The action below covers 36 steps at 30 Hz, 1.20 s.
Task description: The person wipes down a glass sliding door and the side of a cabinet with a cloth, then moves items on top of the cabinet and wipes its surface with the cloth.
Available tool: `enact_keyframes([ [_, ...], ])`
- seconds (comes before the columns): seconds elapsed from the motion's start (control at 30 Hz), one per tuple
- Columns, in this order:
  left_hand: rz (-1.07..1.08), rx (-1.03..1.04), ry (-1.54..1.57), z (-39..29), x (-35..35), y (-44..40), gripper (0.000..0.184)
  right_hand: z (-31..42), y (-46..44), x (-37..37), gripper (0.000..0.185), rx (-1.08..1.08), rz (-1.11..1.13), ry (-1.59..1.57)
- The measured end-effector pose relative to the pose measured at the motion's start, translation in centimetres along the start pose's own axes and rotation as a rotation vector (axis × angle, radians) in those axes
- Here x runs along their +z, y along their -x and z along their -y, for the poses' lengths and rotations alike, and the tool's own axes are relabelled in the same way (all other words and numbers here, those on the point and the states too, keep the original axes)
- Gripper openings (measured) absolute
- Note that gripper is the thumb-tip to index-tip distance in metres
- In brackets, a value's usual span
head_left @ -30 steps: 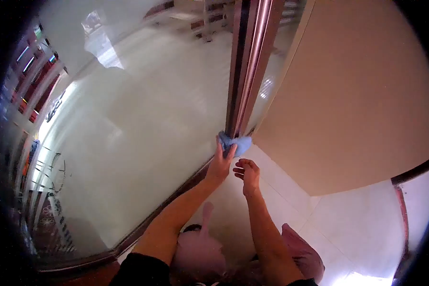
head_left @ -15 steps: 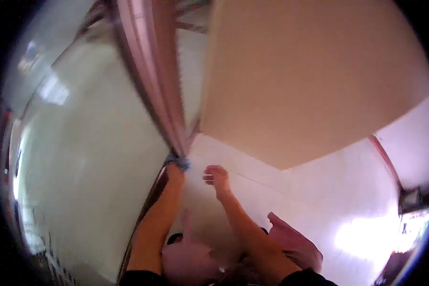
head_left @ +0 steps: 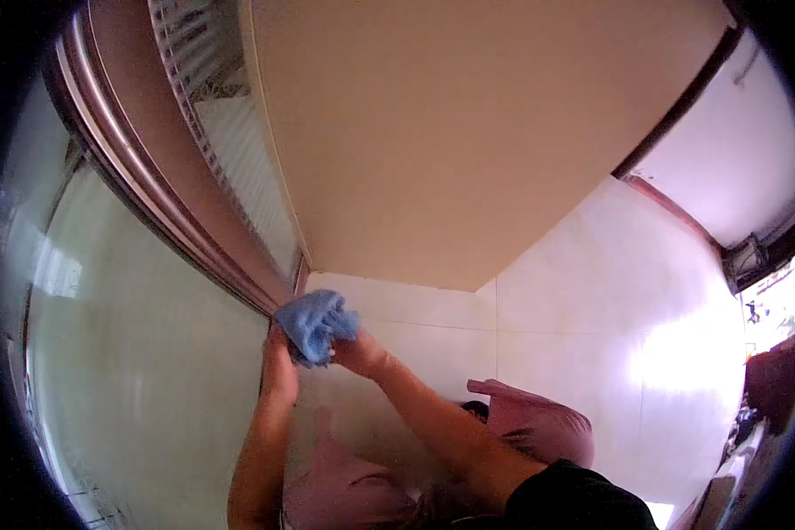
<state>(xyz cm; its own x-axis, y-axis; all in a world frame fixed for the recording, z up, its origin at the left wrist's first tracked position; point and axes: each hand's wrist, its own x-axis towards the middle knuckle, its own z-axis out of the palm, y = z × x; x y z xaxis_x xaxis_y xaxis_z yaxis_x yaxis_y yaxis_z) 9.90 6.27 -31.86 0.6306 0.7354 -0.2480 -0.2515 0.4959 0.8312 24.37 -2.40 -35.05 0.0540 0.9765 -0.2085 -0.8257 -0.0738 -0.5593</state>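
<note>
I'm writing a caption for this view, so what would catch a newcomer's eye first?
Probably the crumpled blue cloth, just left of centre, with the left hand and right hand at it. Next, the broad tan panel filling the upper middle, and the bright glare on the pale floor at the right of the picture.

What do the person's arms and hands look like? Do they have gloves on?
No gloves! The left hand and right hand are bare, and I can't see a watch or bracelet on either wrist. The right arm has a plain black sleeve, with the forearm uncovered. The left sleeve isn't in view.
</note>
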Motion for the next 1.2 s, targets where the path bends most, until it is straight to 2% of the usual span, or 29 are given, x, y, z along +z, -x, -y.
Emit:
enact_keyframes([
  [0.03, -0.006, 0.006, -0.145, -0.7, -0.4, -1.1, 0.048, 1.1, 0.1, 0.9, 0.050, -0.047, -0.066, 0.035],
  [0.07, 0.015, -0.007, -0.060, -1.2, -1.0, -0.9, 0.048, 1.6, 0.0, 1.9, 0.049, -0.092, -0.131, 0.072],
  [0.1, 0.035, -0.019, 0.025, -2.1, -1.4, -0.6, 0.048, 2.8, -0.6, 2.4, 0.046, -0.032, -0.169, -0.027],
  [0.13, 0.048, -0.030, 0.110, -3.1, -1.7, -0.2, 0.048, 1.8, -2.4, 0.3, 0.047, -0.126, -0.208, 0.139],
  [0.17, 0.055, -0.018, 0.156, -4.3, 1.8, -2.2, 0.051, 7.8, -1.3, 3.6, 0.049, -0.081, -0.339, 0.120],
  [0.23, 0.101, -0.017, 0.390, -6.8, 5.7, -2.5, 0.057, 11.4, -0.5, 6.3, 0.053, -0.239, -0.381, 0.224],
  [0.3, 0.232, -0.134, 0.424, -10.2, 9.7, -1.6, 0.063, 15.0, -0.5, 8.3, 0.053, -0.295, -0.396, 0.254],
  [0.33, 0.303, -0.068, 0.343, -10.9, 11.1, -1.9, 0.070, 17.0, -0.8, 8.9, 0.045, -0.337, -0.326, 0.309],
  [0.37, 0.268, -0.012, 0.240, -10.7, 11.7, -3.0, 0.073, 18.6, -0.4, 10.2, 0.039, -0.340, -0.370, 0.322],
  [0.4, 0.264, 0.038, 0.113, -12.1, 14.4, -0.7, 0.062, 19.6, 0.9, 10.8, 0.037, -0.374, -0.309, 0.330],
  [0.43, 0.275, 0.078, -0.024, -10.1, 16.6, -1.3, 0.056, 21.5, 2.8, 9.0, 0.035, -0.411, -0.250, 0.337],
  [0.47, 0.285, 0.107, -0.153, -10.6, 16.1, -2.2, 0.049, 22.1, 2.8, 9.4, 0.033, -0.444, -0.204, 0.346],
  [0.57, 0.260, 0.290, 0.101, -12.5, 17.6, -1.7, 0.043, 26.2, 6.1, 6.7, 0.035, -0.450, -0.100, 0.618],
  [0.67, 0.263, 0.397, 0.024, -14.1, 18.9, -2.7, 0.042, 25.7, 10.4, 7.9, 0.038, -0.723, -0.477, 0.765],
  [0.7, 0.149, 0.355, -0.077, -13.4, 19.5, -4.1, 0.038, 25.1, 10.8, 7.8, 0.041, -0.730, -0.405, 0.774],
  [0.73, 0.200, 0.361, -0.260, -13.1, 20.9, -4.4, 0.040, 24.1, 10.8, 7.8, 0.045, -0.738, -0.338, 0.783],
  [0.77, 0.250, 0.371, -0.445, -12.7, 23.0, -4.0, 0.043, 23.0, 10.7, 8.2, 0.048, -0.683, -0.242, 0.741],
  [0.8, 0.298, 0.383, -0.630, -12.1, 24.9, -3.7, 0.046, 21.4, 9.9, 7.8, 0.046, -0.658, -0.231, 0.532],
  [0.87, 0.409, 0.591, -0.812, -11.7, 28.5, 0.0, 0.054, 20.5, 9.9, 5.9, 0.041, -0.678, -0.112, 0.202],
  [0.9, 0.398, 0.553, -0.874, -12.4, 29.7, 1.4, 0.049, 21.2, 10.3, 6.2, 0.042, -0.789, -0.179, 0.243],
  [0.97, 0.399, 0.617, -0.491, -11.8, 31.5, 2.2, 0.047, 23.1, 12.1, 7.8, 0.043, -1.004, -0.316, 0.323],
  [1.0, 0.402, 0.641, -0.297, -11.7, 31.9, 2.3, 0.046, 24.3, 12.6, 8.9, 0.038, -1.099, -0.357, 0.215],
  [1.03, 0.423, 0.548, -0.242, -12.0, 32.2, 2.4, 0.046, 25.5, 13.1, 9.9, 0.038, -1.196, -0.376, 0.190],
  [1.07, 0.412, 0.573, -0.251, -11.9, 32.0, 2.4, 0.049, 26.9, 13.8, 11.2, 0.037, -1.294, -0.396, 0.169],
  [1.2, 0.428, 0.604, -0.206, -11.0, 30.6, 0.8, 0.055, 33.0, 15.6, 15.2, 0.036, -1.722, -0.531, 0.560],
])
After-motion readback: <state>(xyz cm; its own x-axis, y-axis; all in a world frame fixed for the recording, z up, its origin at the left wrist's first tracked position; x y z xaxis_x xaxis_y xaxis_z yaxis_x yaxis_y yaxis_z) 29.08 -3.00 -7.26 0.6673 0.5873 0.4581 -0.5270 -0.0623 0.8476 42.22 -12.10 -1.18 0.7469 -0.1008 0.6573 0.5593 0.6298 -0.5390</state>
